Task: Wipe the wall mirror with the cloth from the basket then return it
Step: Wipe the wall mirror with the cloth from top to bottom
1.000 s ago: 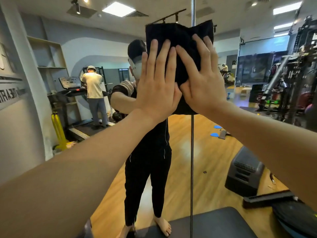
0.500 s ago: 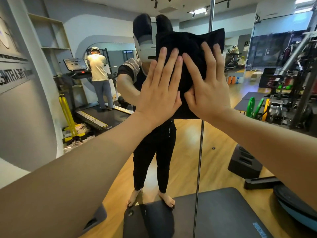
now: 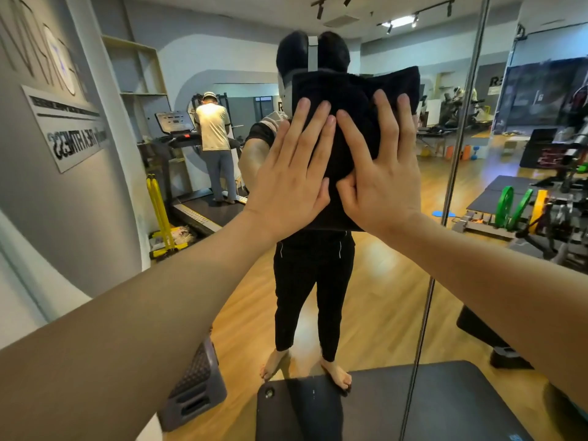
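While both arms are reaching straight out, the person is pressing a black cloth flat against the mirror. The left hand is lying open on the cloth's left half, fingers straight, close together and pointing up, palm bearing on the fabric. The right hand is sitting just beside it on the right half, fingers likewise extended upward, its thumb touching the left thumb near the cloth's lower middle. Neither hand is pinching the cloth; both are holding it to the glass with flat palms. The cloth is hanging folded, its top edge showing above the fingertips and its bottom edge showing under the wrists. It is covering the face of the person's reflection, which is standing barefoot in dark clothes. A vertical seam in the mirror is running down to the right of the hands. Reflected at left, another person is standing on a treadmill.
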A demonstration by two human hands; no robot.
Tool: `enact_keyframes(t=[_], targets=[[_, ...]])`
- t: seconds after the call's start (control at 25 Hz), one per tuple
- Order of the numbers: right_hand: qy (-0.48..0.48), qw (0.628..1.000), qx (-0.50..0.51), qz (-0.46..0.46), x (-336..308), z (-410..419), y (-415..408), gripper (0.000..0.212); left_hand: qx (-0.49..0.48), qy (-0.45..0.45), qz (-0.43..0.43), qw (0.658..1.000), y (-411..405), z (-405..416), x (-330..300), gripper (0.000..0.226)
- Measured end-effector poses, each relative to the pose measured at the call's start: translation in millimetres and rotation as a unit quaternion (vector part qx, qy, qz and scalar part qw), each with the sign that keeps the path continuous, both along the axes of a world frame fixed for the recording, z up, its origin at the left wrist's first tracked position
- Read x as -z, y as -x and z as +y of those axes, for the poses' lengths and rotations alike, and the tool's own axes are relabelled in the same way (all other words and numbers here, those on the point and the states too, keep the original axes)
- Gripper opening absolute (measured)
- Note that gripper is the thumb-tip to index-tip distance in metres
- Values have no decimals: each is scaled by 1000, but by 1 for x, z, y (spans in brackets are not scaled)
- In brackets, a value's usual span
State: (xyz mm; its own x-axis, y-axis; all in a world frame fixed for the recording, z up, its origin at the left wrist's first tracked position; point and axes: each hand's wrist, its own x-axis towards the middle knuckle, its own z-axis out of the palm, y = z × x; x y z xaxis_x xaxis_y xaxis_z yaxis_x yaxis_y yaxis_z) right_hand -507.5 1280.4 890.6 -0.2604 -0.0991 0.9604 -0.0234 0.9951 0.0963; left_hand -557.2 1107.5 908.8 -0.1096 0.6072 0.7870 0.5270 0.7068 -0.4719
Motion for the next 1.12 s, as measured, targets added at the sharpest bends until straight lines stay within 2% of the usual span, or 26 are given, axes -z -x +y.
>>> enact_keyframes(t=[0.48,1.12], targets=[[-5,998,-55,28,1,-127,49,73,-11,6,0,1000,44,-133,3,74],[-14,998,-49,30,-1,-302,112,73,0,12,-11,1000,105,-311,-2,74]])
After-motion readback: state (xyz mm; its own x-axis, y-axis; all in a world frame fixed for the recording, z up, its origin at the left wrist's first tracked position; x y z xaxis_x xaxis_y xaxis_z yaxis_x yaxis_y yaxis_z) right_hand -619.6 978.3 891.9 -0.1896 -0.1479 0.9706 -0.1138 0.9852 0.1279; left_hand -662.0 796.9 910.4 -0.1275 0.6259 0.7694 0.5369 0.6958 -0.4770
